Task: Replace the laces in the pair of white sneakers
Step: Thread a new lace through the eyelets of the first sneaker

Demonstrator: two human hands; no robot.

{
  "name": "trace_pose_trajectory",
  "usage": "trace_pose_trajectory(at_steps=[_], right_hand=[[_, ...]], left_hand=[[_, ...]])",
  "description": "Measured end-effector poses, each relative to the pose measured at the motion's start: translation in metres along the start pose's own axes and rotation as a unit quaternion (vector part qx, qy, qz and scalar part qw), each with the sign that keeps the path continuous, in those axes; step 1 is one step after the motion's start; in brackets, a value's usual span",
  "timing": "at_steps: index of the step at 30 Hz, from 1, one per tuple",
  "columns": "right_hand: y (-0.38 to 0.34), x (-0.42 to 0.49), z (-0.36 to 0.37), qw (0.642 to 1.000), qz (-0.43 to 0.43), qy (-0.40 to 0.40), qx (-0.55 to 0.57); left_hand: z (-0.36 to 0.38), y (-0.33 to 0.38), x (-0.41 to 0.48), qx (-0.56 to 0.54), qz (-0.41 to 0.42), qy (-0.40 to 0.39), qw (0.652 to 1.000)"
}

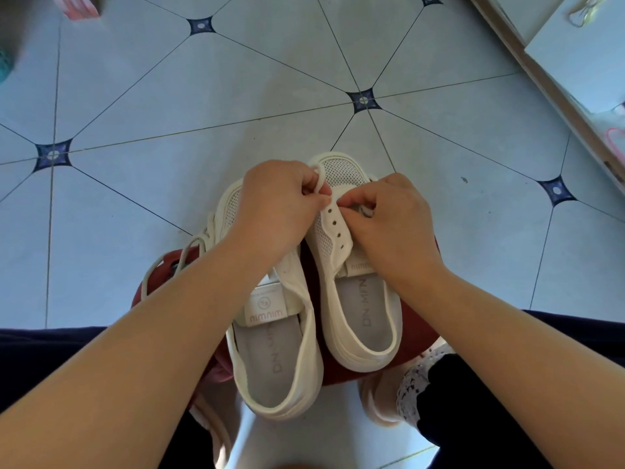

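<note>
Two white sneakers stand side by side on a red stool [414, 336], just below the middle of your view and between your knees. Their toes point to 12 o'clock and their heels to 6 o'clock. Your left hand [280, 204] lies over the toe of the left sneaker [270, 360]. Its fingers are curled, pinching a loop of white lace [318, 179] at the toe end of the right sneaker [362, 316]. Your right hand [389, 211], at 3 o'clock from the left hand, also has curled fingers. Its fingertips pinch the top of that shoe's eyelet strip [333, 228], whose lower holes are bare. A trailing lace [176, 262] runs off the left sneaker toward 8 o'clock, past the stool's edge. A pale tiled floor [236, 96] surrounds the stool.
</note>
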State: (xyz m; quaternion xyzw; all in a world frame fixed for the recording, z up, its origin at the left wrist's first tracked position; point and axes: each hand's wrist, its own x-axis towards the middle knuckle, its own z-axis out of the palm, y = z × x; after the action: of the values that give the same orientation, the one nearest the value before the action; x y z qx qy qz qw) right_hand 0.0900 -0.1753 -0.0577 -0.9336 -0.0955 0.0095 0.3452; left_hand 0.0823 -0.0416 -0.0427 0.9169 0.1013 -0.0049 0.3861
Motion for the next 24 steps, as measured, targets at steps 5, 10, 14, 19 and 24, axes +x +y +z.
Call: trace_pose_trajectory(at_steps=[5,10,14,19,24], right_hand=[[-0.001,0.002,-0.001,1.000,0.003,-0.009,-0.003],[-0.002,0.002,-0.001,0.999,-0.004,-0.027,-0.025],[-0.003,0.003,-0.002,0.999,-0.021,-0.026,-0.028],[-0.005,0.004,-0.002,0.997,-0.041,-0.040,-0.043],[-0.005,0.004,-0.003,0.995,-0.052,-0.055,-0.058]], left_hand=[[-0.001,0.005,-0.008,0.041,0.044,-0.013,0.998],[-0.006,0.007,-0.009,0.003,0.016,-0.078,0.997],[-0.008,0.007,-0.003,0.052,0.023,-0.081,0.995],[0.006,0.008,-0.007,0.124,0.075,-0.049,0.988],[0.001,0.006,-0.006,0.120,0.069,-0.064,0.988]])
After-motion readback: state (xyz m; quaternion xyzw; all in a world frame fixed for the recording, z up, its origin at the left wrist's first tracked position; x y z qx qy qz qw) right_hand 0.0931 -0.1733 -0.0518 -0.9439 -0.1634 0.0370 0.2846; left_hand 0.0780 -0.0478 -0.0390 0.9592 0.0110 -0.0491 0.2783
